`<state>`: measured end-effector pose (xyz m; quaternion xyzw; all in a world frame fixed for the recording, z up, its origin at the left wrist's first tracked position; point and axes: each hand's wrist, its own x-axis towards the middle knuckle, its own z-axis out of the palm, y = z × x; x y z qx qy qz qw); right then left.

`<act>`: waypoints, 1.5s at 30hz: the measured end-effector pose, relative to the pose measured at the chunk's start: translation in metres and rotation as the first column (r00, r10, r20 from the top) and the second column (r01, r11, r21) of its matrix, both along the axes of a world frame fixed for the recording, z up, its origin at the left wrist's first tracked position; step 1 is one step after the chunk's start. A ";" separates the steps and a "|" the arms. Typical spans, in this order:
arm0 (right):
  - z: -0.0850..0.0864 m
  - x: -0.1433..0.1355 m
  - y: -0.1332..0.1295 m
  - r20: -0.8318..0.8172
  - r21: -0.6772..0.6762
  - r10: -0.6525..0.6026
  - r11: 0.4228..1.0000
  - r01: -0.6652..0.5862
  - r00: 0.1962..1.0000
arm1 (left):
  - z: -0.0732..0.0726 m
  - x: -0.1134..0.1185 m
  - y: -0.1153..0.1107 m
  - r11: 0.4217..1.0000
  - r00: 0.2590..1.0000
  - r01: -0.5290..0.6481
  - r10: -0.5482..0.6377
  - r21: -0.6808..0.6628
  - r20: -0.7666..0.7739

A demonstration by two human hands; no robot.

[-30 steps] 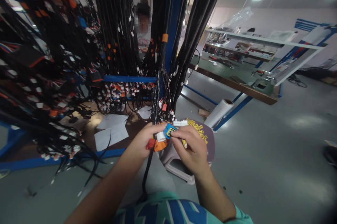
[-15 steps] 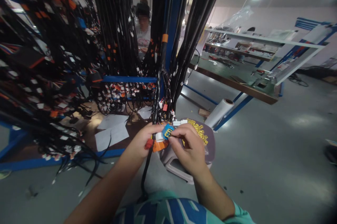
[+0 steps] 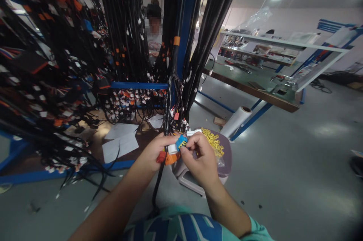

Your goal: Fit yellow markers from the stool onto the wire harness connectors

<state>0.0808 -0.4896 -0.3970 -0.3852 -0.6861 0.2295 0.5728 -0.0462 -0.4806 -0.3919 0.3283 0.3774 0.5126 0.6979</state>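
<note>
A small blue connector point(image 3: 180, 141) with a yellow insert in its face is between my two hands. My left hand point(image 3: 152, 151) is closed around the cable ends and steadies the blue connector with its fingers. Bunched beside it are a white connector point(image 3: 172, 149), an orange connector point(image 3: 171, 158) and a red connector point(image 3: 161, 156). My right hand point(image 3: 202, 159) pinches with thumb and forefinger at the right edge of the blue connector; any small part between those fingertips is hidden. Just behind hangs another white connector point(image 3: 193, 132).
A stool point(image 3: 227, 159) below my right hand bears a heap of yellow clips point(image 3: 213, 142). Black cable bundles point(image 3: 124, 25) hang from a blue rack point(image 3: 138, 85). At right are a workbench point(image 3: 244, 82) and a plastic roll point(image 3: 236, 122). A person point(image 3: 154, 37) is behind the cables.
The blue connector has turned, so its yellow face now points more downward to the right. My right hand has shifted slightly left, its fingertips still at the connector.
</note>
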 end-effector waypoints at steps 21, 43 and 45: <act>-0.012 0.007 0.013 -0.515 -0.360 0.288 0.782 -0.508 0.807 | 0.001 0.001 -0.001 0.997 0.995 -0.009 0.017 -0.082 0.096; -0.021 0.013 0.018 -0.262 -0.254 0.256 0.912 -0.322 0.931 | 0.002 -0.009 -0.001 0.984 0.985 0.044 -0.013 -0.175 0.173; -0.022 0.015 0.019 -0.269 -0.215 0.221 0.935 -0.282 0.937 | 0.002 -0.011 -0.003 0.979 0.981 0.079 -0.043 -0.188 0.190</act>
